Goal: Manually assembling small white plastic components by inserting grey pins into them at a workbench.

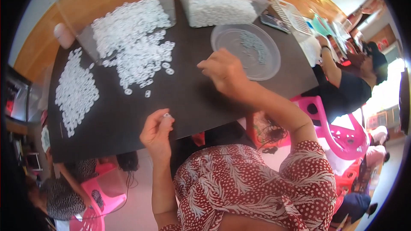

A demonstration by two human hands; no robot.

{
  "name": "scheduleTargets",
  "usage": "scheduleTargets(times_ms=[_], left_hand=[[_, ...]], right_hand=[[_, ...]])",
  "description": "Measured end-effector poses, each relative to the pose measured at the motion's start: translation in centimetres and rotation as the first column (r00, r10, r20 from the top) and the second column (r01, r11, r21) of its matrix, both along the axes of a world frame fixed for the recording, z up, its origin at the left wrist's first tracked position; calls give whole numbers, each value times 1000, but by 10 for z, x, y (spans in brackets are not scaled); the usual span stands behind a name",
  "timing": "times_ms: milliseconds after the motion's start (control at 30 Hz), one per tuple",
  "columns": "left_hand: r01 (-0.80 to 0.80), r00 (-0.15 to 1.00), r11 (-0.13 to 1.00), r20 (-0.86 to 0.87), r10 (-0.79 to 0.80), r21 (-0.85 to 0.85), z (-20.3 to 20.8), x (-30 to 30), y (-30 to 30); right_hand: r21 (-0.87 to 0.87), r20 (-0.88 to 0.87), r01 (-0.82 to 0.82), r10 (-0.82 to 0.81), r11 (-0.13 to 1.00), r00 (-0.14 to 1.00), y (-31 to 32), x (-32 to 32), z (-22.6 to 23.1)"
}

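Pinching a small white ring (166, 115) in the left hand (156, 132) at the black table (188, 98) edge, right hand (223, 72) fingers curled together beside the clear bowl (245, 50) at two o'clock.

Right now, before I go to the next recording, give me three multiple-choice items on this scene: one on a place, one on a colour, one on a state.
1. Where is the right hand?
A. At the near rim of the clear round dish
B. Inside the clear box of white pieces
C. Resting on the pink chair

2. What colour is the tabletop?
A. White
B. Black
C. Green

3. What is the left hand doing?
A. Lying flat and empty on the table
B. Pinching a small white ring in its fingertips
C. Gripping a bottle

Answers: 1 A, the hand sits at the dish's left edge. 2 B, the surface under the pile of white rings is black. 3 B, a ring shows at the raised fingertips.
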State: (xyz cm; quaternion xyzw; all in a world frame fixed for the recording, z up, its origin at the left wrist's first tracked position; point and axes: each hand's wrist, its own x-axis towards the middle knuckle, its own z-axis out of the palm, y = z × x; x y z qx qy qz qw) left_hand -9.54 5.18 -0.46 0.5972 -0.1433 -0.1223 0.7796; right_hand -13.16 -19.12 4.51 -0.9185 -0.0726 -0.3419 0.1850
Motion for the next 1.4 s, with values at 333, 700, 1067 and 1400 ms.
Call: scheduleTargets(times_ms=[333, 700, 1067, 1400], left_hand=[[28, 996, 999, 79, -29, 15, -3, 1, -4], [0, 994, 997, 106, -9, 78, -2, -3, -4], [-5, 993, 996, 117, -6, 93, -3, -3, -3], [-12, 995, 995, 101, 2, 97, -2, -5, -3]], right_hand=[[283, -496, 406, -230, 869, 837, -102, -64, -6], [-61, -219, 236, -244, 970, 945, -100, -39, -26], [-107, -433, 200, -227, 974, 872, -113, -61, -17], [-116, -412, 266, -290, 957, 864, -120, -63, -8]])
